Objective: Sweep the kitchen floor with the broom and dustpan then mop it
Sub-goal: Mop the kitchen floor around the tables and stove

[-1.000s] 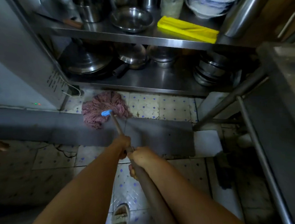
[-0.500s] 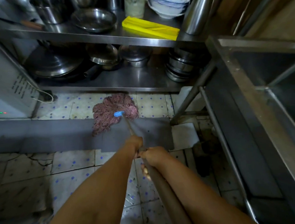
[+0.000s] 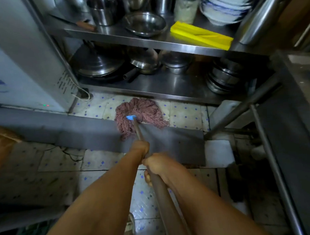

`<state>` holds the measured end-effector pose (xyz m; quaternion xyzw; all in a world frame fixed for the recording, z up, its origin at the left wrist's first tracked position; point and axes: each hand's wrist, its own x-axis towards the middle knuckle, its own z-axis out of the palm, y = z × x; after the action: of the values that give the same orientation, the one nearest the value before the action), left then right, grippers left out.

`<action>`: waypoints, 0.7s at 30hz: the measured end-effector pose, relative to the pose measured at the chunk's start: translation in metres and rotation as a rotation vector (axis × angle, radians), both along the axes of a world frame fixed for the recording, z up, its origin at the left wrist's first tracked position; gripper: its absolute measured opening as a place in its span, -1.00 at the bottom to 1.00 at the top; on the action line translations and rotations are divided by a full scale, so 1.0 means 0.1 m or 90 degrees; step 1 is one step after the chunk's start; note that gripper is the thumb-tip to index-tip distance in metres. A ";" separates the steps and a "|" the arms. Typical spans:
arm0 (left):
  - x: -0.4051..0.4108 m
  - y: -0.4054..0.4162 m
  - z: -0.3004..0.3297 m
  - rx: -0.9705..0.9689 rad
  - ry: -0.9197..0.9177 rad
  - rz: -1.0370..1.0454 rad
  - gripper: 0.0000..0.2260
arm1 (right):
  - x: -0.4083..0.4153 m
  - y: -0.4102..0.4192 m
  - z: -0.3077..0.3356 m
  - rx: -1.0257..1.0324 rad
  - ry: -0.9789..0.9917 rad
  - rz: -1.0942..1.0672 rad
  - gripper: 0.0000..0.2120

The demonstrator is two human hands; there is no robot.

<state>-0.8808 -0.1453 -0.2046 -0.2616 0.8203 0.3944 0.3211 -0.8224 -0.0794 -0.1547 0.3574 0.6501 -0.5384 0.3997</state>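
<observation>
Pink mop head nearer shelf than before | left hand, right hand grip handle

Your two forearms are bare right up to the bottom edge of the view, with no sleeves, watch, bands or gloves on them. Your left hand and right hand are bare too, no rings showing on the fingers. Low down, one foot wears a pale, worn strapped sandal, blurred and partly cut off
</observation>
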 end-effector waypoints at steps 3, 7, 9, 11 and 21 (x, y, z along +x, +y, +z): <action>-0.11 -0.30 -0.08 0.002 -0.007 0.037 -0.65 | -0.10 -0.31 -0.07 -0.004 0.010 0.008 -0.79; -0.24 -0.67 -0.16 -0.010 0.000 0.076 -0.68 | -0.24 -0.66 -0.15 -0.016 0.014 0.049 -0.70; -0.32 -0.84 -0.18 -0.021 -0.007 0.077 -0.68 | -0.33 -0.80 -0.16 -0.029 0.020 0.063 -0.68; -0.41 -1.03 -0.20 -0.035 -0.005 0.077 -0.67 | -0.44 -0.95 -0.16 -0.041 0.020 0.078 -0.68; -0.67 -1.37 -0.40 -0.057 0.007 0.123 -0.67 | -0.80 -1.21 -0.36 -0.044 -0.006 0.131 -0.83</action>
<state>-0.9482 -0.2820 -0.2441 -0.3512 0.8098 0.3878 0.2654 -0.9025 -0.2007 -0.1910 0.2773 0.6625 -0.5147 0.4683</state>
